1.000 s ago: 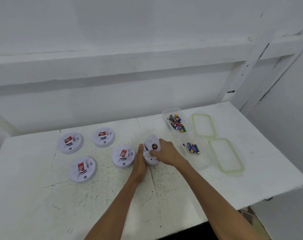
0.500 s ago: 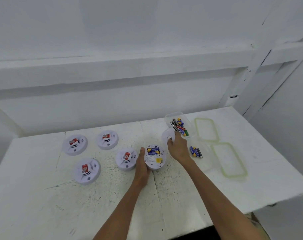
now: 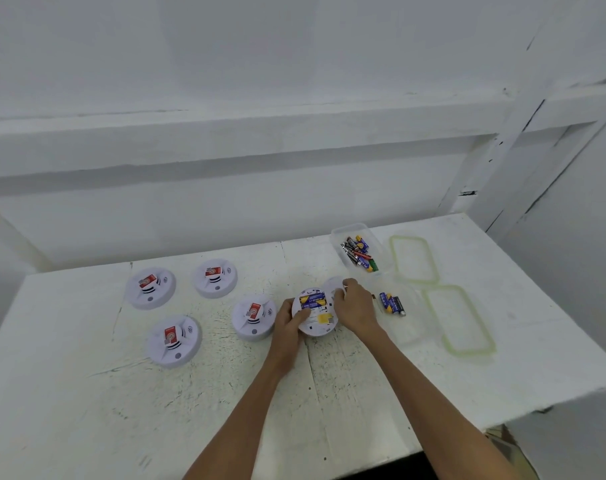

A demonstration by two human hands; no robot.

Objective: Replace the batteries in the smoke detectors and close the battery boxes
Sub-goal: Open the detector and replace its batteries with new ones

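Your left hand [image 3: 287, 327] gripped the opened smoke detector [image 3: 317, 315], right of 4 others [image 3: 254, 317]. Your right hand [image 3: 356, 306] pinched its cover [image 3: 332, 284] just beyond. Next, I think, the batteries [image 3: 312, 300] needed pulling out.

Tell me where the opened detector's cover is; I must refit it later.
Head view, right of centre: the white cover is just behind the opened detector, by the right hand.
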